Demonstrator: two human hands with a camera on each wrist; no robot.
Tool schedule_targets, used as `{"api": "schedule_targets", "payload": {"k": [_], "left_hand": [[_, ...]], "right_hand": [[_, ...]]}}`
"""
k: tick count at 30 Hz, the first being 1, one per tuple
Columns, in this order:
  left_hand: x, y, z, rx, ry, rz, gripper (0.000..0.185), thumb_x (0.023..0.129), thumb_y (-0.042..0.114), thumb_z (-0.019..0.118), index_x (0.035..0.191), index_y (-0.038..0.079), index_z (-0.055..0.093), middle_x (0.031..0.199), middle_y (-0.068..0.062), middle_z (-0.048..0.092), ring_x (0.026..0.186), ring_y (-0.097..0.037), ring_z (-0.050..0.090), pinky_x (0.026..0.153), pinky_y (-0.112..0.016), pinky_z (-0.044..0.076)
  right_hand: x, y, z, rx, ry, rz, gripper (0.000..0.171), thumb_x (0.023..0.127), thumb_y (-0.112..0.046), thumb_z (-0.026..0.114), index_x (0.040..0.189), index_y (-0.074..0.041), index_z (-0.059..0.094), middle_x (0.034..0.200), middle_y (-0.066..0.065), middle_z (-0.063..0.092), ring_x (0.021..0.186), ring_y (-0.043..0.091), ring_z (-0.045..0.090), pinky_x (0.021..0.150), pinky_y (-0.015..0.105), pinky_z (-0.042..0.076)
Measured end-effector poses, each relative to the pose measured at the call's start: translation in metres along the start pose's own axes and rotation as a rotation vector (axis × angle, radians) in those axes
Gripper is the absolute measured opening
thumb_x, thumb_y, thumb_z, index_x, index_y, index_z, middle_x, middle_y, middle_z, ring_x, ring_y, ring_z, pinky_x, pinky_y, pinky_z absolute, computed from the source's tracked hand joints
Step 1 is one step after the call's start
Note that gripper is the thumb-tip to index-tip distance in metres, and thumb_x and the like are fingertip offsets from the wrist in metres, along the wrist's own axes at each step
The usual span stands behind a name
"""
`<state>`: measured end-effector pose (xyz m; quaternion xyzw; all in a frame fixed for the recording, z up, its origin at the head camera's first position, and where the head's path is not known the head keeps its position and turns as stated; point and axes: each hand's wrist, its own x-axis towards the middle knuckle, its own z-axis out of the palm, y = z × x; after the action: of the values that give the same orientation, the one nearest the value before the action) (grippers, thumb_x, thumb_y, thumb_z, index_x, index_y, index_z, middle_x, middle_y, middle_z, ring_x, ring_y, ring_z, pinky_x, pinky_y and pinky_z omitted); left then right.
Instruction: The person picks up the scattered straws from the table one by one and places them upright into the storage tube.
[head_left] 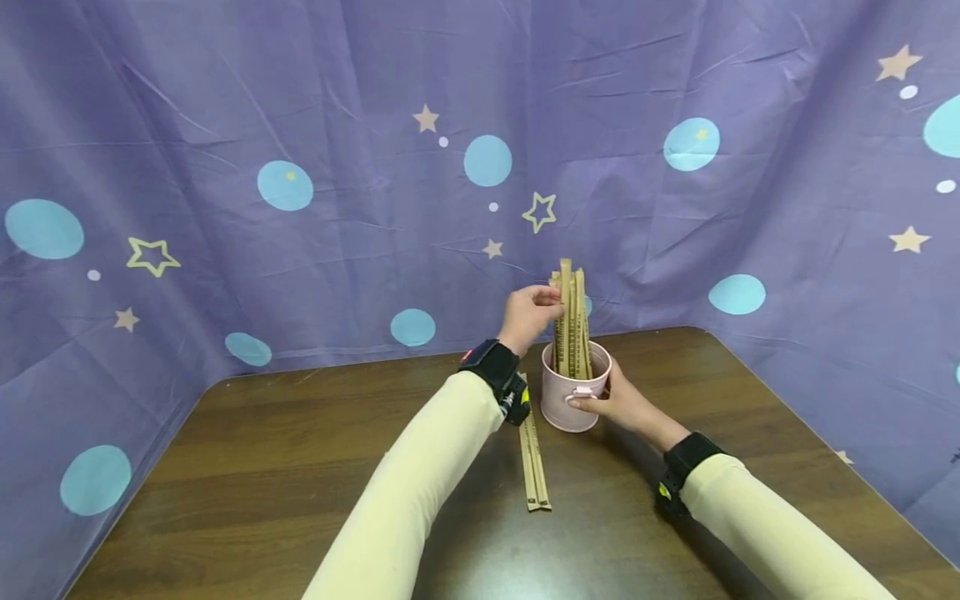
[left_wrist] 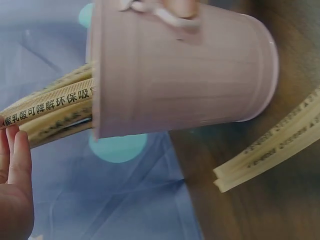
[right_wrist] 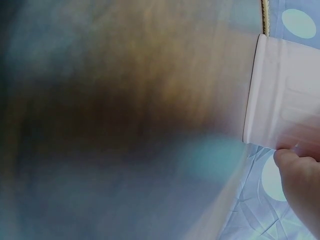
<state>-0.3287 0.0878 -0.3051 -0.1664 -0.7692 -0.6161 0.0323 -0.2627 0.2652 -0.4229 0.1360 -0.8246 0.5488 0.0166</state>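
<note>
A pale pink bucket [head_left: 570,408] stands upright on the table, with several paper-wrapped straws [head_left: 573,333] rising out of its mouth. My right hand [head_left: 628,404] grips the bucket's right side, the thumb lying across the front near a small handle [head_left: 581,392]. At the upper part of the straws, my left hand [head_left: 528,315] pinches a wrapped straw [left_wrist: 55,105] between its fingertips. Printed characters show on that wrapper in the left wrist view. Two more wrapped straws [head_left: 536,471] lie side by side on the table, left of the bucket and partly behind my left wrist.
The brown wooden table [head_left: 322,450] has rounded far corners. Behind it and along both sides hangs a purple curtain [head_left: 352,167] with stars and blue dots. Much of the right wrist view is blurred by something close to the lens.
</note>
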Motion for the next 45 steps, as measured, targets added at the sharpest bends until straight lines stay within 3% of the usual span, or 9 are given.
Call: {"api": "schedule_targets", "payload": {"k": [7,16,24,29,32,34,37,40,45], "left_hand": [[-0.007,-0.021,0.003,0.053,-0.026,-0.021,0.029,0.086,-0.001,0.070,0.114,-0.006,0.072,0.108,-0.026,0.075,0.101,-0.035,0.072,0.071,-0.012,0.047],[-0.007,-0.029,0.005,0.008,-0.026,-0.027,0.027,0.087,-0.005,0.068,0.114,-0.010,0.069,0.107,-0.029,0.074,0.084,-0.024,0.071,0.065,-0.016,0.055],[-0.011,-0.035,-0.008,0.050,-0.024,-0.052,0.033,0.094,0.014,0.072,0.122,-0.003,0.070,0.113,-0.025,0.075,0.105,-0.037,0.073,0.073,-0.018,0.057],[-0.015,-0.047,-0.029,0.116,0.026,-0.098,0.029,0.100,0.019,0.063,0.115,-0.005,0.073,0.101,-0.025,0.076,0.072,-0.019,0.069,0.064,-0.016,0.053],[-0.020,-0.061,-0.040,0.210,-0.006,-0.175,0.024,0.096,0.011,0.064,0.108,-0.006,0.075,0.093,-0.023,0.077,0.058,-0.004,0.056,0.057,-0.013,0.049],[-0.025,-0.071,-0.046,0.251,-0.061,-0.258,0.021,0.092,0.005,0.065,0.106,-0.007,0.075,0.084,-0.021,0.076,0.054,-0.004,0.054,0.054,-0.013,0.048],[-0.035,-0.087,-0.048,0.230,-0.136,-0.387,0.020,0.088,-0.001,0.067,0.106,-0.010,0.073,0.069,-0.012,0.069,0.050,-0.005,0.052,0.048,-0.015,0.049],[-0.043,-0.099,-0.045,0.218,-0.174,-0.447,0.019,0.087,-0.003,0.068,0.104,-0.010,0.072,0.064,-0.005,0.063,0.049,-0.006,0.052,0.046,-0.016,0.048],[-0.047,-0.113,-0.035,0.264,-0.149,-0.498,0.019,0.082,-0.004,0.073,0.101,-0.007,0.075,0.074,-0.017,0.075,0.049,-0.009,0.058,0.049,-0.020,0.055]], "right_hand": [[-0.001,-0.004,0.002,-0.008,-0.006,0.021,0.101,0.087,-0.009,0.079,0.159,0.002,0.009,0.152,0.030,0.039,0.136,0.040,0.048,0.095,0.008,0.042],[0.004,-0.003,0.002,-0.002,-0.011,0.012,0.099,0.088,-0.009,0.079,0.159,0.001,0.012,0.152,0.029,0.040,0.135,0.037,0.048,0.095,0.008,0.042],[0.002,0.000,0.001,-0.001,-0.002,-0.001,0.096,0.087,-0.007,0.078,0.158,0.001,0.013,0.151,0.029,0.040,0.122,0.008,0.050,0.095,0.006,0.041],[0.003,-0.001,0.002,0.016,-0.003,0.003,0.098,0.086,-0.006,0.079,0.158,0.000,0.014,0.151,0.029,0.041,0.119,0.002,0.049,0.095,0.006,0.041],[0.004,-0.002,0.002,-0.003,-0.002,0.023,0.098,0.087,-0.008,0.080,0.159,0.000,0.013,0.151,0.028,0.040,0.125,0.011,0.050,0.095,0.005,0.040],[0.004,-0.003,0.001,-0.012,-0.006,0.034,0.099,0.087,-0.009,0.080,0.159,-0.001,0.012,0.152,0.028,0.040,0.126,0.015,0.050,0.094,0.005,0.040],[0.005,-0.001,0.001,-0.015,-0.011,0.038,0.099,0.087,-0.009,0.080,0.159,-0.001,0.012,0.152,0.028,0.040,0.121,0.004,0.049,0.094,0.005,0.040],[0.005,0.000,0.000,-0.008,-0.008,0.026,0.099,0.087,-0.008,0.079,0.159,-0.001,0.012,0.151,0.029,0.040,0.113,-0.009,0.047,0.094,0.004,0.040],[0.005,0.000,0.002,0.008,-0.009,-0.007,0.099,0.087,-0.005,0.079,0.159,-0.002,0.012,0.151,0.030,0.040,0.110,-0.016,0.047,0.094,0.003,0.040]]}}
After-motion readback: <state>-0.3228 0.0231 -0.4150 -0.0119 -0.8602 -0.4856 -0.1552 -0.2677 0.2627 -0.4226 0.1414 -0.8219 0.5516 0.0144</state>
